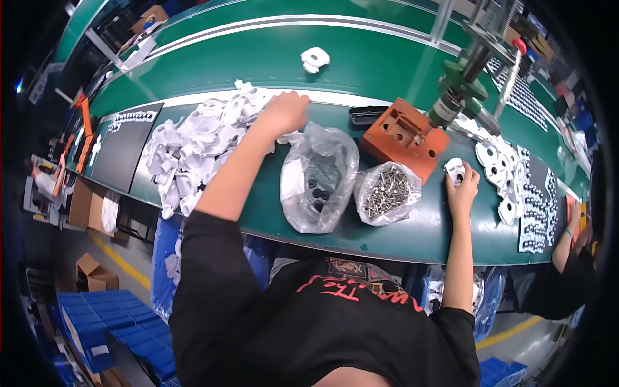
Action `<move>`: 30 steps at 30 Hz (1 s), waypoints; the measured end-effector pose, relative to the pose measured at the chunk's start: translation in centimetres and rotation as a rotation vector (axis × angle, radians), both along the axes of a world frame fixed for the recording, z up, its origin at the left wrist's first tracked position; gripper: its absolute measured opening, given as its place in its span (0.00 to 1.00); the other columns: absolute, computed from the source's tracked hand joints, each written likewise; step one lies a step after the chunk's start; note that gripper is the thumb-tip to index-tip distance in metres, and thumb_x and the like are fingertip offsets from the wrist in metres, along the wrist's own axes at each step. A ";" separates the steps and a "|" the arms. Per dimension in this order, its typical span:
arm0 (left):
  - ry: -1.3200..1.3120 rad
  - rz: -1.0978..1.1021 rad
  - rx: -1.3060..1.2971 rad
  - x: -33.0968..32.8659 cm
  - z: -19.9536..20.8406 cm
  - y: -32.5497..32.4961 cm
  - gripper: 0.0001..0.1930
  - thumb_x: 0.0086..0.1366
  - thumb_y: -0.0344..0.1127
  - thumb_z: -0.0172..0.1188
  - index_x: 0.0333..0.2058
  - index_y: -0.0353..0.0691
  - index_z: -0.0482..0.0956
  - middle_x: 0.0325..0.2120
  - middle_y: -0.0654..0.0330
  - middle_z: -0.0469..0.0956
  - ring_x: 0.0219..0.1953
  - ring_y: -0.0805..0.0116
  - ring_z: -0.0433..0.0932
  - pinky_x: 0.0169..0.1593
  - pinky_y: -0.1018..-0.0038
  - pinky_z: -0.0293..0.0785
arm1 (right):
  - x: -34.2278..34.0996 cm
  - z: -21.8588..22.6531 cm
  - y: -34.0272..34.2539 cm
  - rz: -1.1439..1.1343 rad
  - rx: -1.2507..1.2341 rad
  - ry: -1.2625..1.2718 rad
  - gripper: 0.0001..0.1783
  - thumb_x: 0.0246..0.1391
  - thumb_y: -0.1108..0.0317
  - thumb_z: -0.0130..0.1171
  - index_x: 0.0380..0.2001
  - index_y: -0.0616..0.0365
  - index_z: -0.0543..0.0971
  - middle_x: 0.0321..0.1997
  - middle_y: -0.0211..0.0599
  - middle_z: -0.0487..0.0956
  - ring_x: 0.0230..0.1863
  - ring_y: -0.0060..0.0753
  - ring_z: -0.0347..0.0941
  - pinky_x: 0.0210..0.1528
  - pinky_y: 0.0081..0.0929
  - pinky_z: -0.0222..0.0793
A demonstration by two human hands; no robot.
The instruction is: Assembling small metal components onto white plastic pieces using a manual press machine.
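My left hand (285,115) is closed, fingers curled, over the right edge of a heap of white plastic parts (193,145). Whatever it may hold is hidden. My right hand (463,192) grips a white plastic part with a dark centre (454,170) at the right of the green table. Between my arms lie a clear plastic bag (295,209) with a few black round pieces (317,193) and a bag of metal screws (391,193). Behind the screws sits an orange fixture block (403,132), under a green press (451,100).
A lone white part (314,59) rests on the green conveyor belt (258,55). White parts with dark centres (496,164) and trays of small black pieces (539,213) lie at right. A black case (369,115) touches the fixture's side. Another person's arm (565,242) reaches in at far right.
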State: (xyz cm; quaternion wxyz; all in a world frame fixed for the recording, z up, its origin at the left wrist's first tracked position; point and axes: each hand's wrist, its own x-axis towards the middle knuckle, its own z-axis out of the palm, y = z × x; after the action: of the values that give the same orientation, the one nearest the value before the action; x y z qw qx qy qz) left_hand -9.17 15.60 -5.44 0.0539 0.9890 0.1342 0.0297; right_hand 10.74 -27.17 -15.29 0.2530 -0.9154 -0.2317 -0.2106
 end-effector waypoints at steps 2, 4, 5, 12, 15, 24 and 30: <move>0.061 -0.024 0.088 -3.0 -0.4 -1.1 0.23 0.51 0.35 0.59 0.48 0.42 0.73 0.45 0.46 0.74 0.50 0.50 0.71 0.54 0.56 0.65 | -0.1 0.3 -0.1 -0.046 -0.029 0.042 0.38 0.42 0.60 0.65 0.58 0.51 0.64 0.51 0.46 0.69 0.53 0.52 0.65 0.54 0.45 0.61; -0.019 -0.057 0.406 -4.7 -1.1 -1.7 0.23 0.51 0.33 0.58 0.49 0.45 0.73 0.46 0.46 0.73 0.50 0.51 0.72 0.54 0.54 0.65 | 0.0 0.2 0.0 -0.036 -0.048 0.033 0.38 0.42 0.59 0.65 0.59 0.51 0.64 0.52 0.46 0.69 0.54 0.52 0.65 0.54 0.45 0.61; -0.103 -0.089 0.414 -5.1 -1.3 -1.8 0.23 0.51 0.33 0.58 0.49 0.45 0.73 0.46 0.46 0.73 0.50 0.51 0.72 0.54 0.54 0.65 | 0.0 0.1 -0.1 -0.059 -0.098 0.073 0.38 0.43 0.58 0.64 0.59 0.50 0.64 0.53 0.46 0.69 0.54 0.52 0.65 0.54 0.44 0.61; -0.323 0.006 0.120 -5.0 -1.2 0.0 0.18 0.52 0.27 0.55 0.45 0.38 0.76 0.51 0.47 0.71 0.52 0.48 0.70 0.54 0.60 0.65 | 0.0 0.8 -0.7 0.024 0.114 0.078 0.36 0.41 0.56 0.67 0.54 0.55 0.68 0.48 0.48 0.73 0.50 0.52 0.67 0.52 0.42 0.63; -0.608 -0.027 -0.267 -4.9 -0.9 -0.1 0.16 0.58 0.28 0.52 0.45 0.34 0.74 0.44 0.50 0.74 0.44 0.56 0.74 0.51 0.68 0.67 | -2.1 2.5 -1.0 0.097 0.592 0.481 0.36 0.44 0.60 0.68 0.55 0.59 0.66 0.47 0.45 0.73 0.48 0.37 0.70 0.50 0.31 0.66; -0.929 0.169 -1.850 -2.6 0.7 -5.9 0.13 0.61 0.31 0.39 0.41 0.37 0.70 0.30 0.60 0.71 0.33 0.69 0.69 0.40 0.74 0.68 | -8.7 8.4 1.8 0.633 1.277 1.070 0.30 0.53 0.69 0.53 0.59 0.61 0.59 0.54 0.44 0.70 0.53 0.49 0.71 0.52 0.39 0.71; -0.327 -0.141 -2.552 -1.7 2.4 -14.7 0.16 0.68 0.43 0.41 0.42 0.37 0.70 0.28 0.59 0.72 0.24 0.67 0.71 0.26 0.70 0.71 | -13.7 12.0 5.3 0.918 0.624 0.336 0.43 0.35 0.75 0.67 0.59 0.57 0.62 0.57 0.45 0.68 0.60 0.46 0.63 0.59 0.40 0.62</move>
State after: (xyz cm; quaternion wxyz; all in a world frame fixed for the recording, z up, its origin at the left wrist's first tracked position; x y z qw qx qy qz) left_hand -10.85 0.89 -3.03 0.9737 0.2279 0.0072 -0.0015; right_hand -2.98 -21.89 -3.31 0.6097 -0.6241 -0.4885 0.0106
